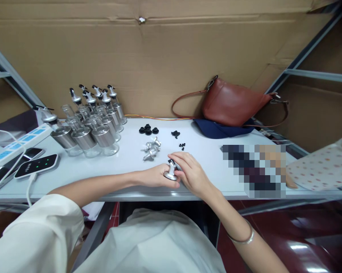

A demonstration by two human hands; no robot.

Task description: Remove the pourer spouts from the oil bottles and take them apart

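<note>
Near the table's front edge, my left hand (155, 176) is closed around a silver bottle pourer (171, 173) with a black top and a dark rim at its base. My right hand (191, 171) reaches over the same pourer from the right, its thumb and fingers closed on the upper part. The fingers partly hide the black piece. Just beyond my hands lie several loose silver pourer spouts (152, 148). Black stopper pieces (148, 130) are grouped behind them. To the right are small black levers (175, 134) and tiny black caps (182, 145).
Several glass bottles with steel sleeves (102, 135) crowd the left, some topped with pourers. A power strip (19, 143) and a white-edged device (37, 166) lie further left. A brown bag (233, 102) rests on dark blue cloth (223, 129); a dotted cloth (320, 168) is at right.
</note>
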